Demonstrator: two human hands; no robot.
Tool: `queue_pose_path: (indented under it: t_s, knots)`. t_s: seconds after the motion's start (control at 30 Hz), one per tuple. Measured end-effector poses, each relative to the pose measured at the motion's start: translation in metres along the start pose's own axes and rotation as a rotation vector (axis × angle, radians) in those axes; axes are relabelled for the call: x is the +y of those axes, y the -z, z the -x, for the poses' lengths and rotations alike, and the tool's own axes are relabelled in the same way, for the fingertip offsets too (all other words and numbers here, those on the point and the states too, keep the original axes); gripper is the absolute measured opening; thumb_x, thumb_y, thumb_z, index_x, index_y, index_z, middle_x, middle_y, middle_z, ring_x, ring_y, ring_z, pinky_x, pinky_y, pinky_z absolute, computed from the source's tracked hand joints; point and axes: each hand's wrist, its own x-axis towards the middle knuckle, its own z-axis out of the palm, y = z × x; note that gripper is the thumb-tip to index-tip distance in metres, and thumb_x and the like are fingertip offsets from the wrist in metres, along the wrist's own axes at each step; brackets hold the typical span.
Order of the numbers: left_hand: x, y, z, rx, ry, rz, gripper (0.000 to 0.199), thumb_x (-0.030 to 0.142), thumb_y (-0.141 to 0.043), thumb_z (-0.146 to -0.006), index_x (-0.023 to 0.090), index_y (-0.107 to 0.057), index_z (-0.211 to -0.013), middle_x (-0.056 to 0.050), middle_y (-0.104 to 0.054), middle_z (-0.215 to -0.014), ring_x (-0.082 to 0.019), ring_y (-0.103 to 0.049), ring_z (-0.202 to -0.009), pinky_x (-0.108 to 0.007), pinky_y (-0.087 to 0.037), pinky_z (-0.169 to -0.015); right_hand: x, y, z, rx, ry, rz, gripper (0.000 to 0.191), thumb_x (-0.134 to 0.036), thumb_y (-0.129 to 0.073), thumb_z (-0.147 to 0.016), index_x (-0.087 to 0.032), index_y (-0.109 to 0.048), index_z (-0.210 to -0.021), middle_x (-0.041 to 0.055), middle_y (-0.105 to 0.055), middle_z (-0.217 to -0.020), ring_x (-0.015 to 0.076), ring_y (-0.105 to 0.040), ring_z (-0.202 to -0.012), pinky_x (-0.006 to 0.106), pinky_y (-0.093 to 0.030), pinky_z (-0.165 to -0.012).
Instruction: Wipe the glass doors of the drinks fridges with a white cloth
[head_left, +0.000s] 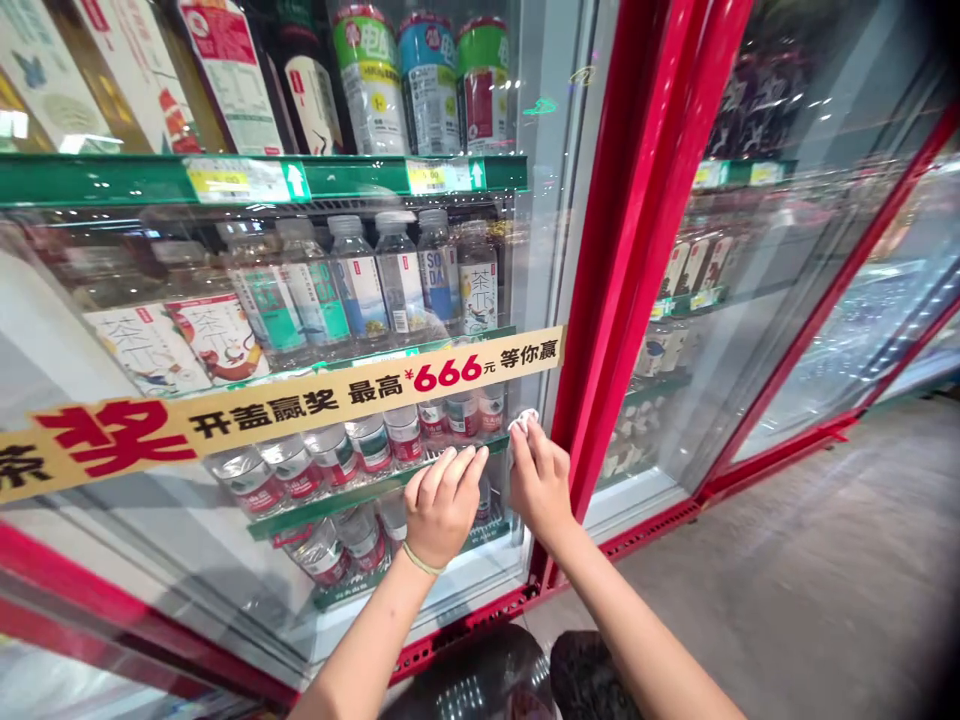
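Observation:
A white cloth or tissue (523,420) is bunched at the fingertips of my right hand (544,485), which is closed on it at the glass door (551,300), near its right edge. My left hand (444,505) is beside it to the left, in front of the same door and lower shelves. Its fingers are loosely bent and point up, with nothing visible in them; the thumb and palm are hidden. A yellow band (300,410) with printed characters crosses the door above both hands.
Behind the glass, green shelves (360,175) hold several bottles (360,280) and cans (435,90). A red door frame (637,200) stands right of my hands, with further glass-fronted coolers beyond it. Grey floor (810,570) shows at the lower right. A dark rounded shape (465,680) is below my arms.

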Motion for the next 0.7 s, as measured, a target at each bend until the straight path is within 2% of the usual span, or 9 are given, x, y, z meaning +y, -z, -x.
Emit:
queue_pose_path:
  t_s: [0.07,0.13,0.2,0.27,0.3,0.43,0.6,0.7]
  knots:
    - [0.000,0.001,0.005,-0.032,-0.020,0.015,0.055,0.021,-0.067,-0.093,0.031,-0.056,-0.145,-0.002,-0.075,-0.121,-0.019,-0.063,-0.119,-0.034,-0.033,-0.113,0.007,-0.001,0.001,0.061,-0.038,-0.036,0.075,-0.004,-0.048,-0.095,-0.026,-0.025,-0.163,0.0167,-0.052,-0.150,0.0257,-0.053,-0.137,0.040,-0.050,-0.105]
    - [0.003,0.001,0.008,-0.038,-0.019,0.010,0.054,0.021,-0.067,-0.093,0.031,-0.057,-0.145,-0.003,-0.074,-0.122,-0.020,-0.062,-0.121,-0.035,-0.031,-0.116,0.006,-0.002,0.009,0.109,-0.093,-0.053,0.076,-0.004,-0.048,-0.095,-0.024,-0.022,-0.164,0.0186,-0.050,-0.150,0.0272,-0.052,-0.138,0.040,-0.052,-0.102]
    - [0.008,-0.001,0.008,-0.024,0.023,-0.005,0.051,0.025,-0.069,-0.092,0.034,-0.060,-0.142,-0.002,-0.074,-0.122,-0.021,-0.061,-0.120,-0.038,-0.029,-0.118,0.001,-0.002,0.019,0.040,-0.037,-0.058,0.076,-0.008,-0.048,-0.097,-0.021,-0.017,-0.165,0.0198,-0.050,-0.150,0.0278,-0.052,-0.138,0.040,-0.053,-0.100]
    - [0.013,-0.001,0.005,-0.014,0.082,-0.006,0.049,0.025,-0.071,-0.091,0.035,-0.063,-0.138,-0.001,-0.075,-0.121,-0.022,-0.061,-0.120,-0.039,-0.030,-0.117,-0.003,-0.001,0.028,-0.081,0.050,-0.067,0.074,-0.010,-0.046,-0.098,-0.024,-0.017,-0.165,0.0178,-0.050,-0.153,0.0260,-0.053,-0.137,0.039,-0.052,-0.103]
    - [0.015,0.000,0.003,-0.021,0.093,-0.004,0.049,0.024,-0.070,-0.091,0.035,-0.063,-0.138,-0.002,-0.074,-0.121,-0.023,-0.060,-0.121,-0.039,-0.031,-0.116,-0.005,0.001,0.031,-0.115,0.032,-0.060,0.073,-0.010,-0.044,-0.099,-0.025,-0.016,-0.165,0.0182,-0.048,-0.155,0.0261,-0.052,-0.138,0.040,-0.051,-0.106]
    - [0.022,0.007,0.004,-0.074,0.122,-0.005,0.048,0.019,-0.066,-0.092,0.033,-0.064,-0.138,-0.004,-0.072,-0.126,-0.024,-0.058,-0.125,-0.040,-0.033,-0.113,-0.007,0.006,0.040,-0.149,-0.213,-0.016,0.073,-0.011,-0.038,-0.101,-0.020,-0.005,-0.165,0.0247,-0.036,-0.161,0.0305,-0.041,-0.148,0.050,-0.048,-0.109]
    - [0.029,0.009,0.015,-0.108,0.158,-0.008,0.051,0.018,-0.064,-0.093,0.037,-0.061,-0.140,-0.005,-0.071,-0.127,-0.026,-0.056,-0.127,-0.043,-0.033,-0.109,-0.013,0.007,0.038,-0.181,-0.188,-0.042,0.076,-0.010,-0.041,-0.100,-0.018,-0.004,-0.165,0.0244,-0.034,-0.163,0.0296,-0.034,-0.153,0.049,-0.046,-0.112]
    - [0.031,0.007,0.016,-0.108,0.161,-0.022,0.048,0.018,-0.067,-0.091,0.039,-0.066,-0.134,-0.002,-0.072,-0.128,-0.027,-0.056,-0.122,-0.043,-0.034,-0.105,-0.021,0.009,0.034,-0.152,-0.309,-0.054,0.075,-0.011,-0.039,-0.099,-0.017,-0.005,-0.165,0.0249,-0.029,-0.165,0.0322,-0.033,-0.153,0.055,-0.045,-0.112]
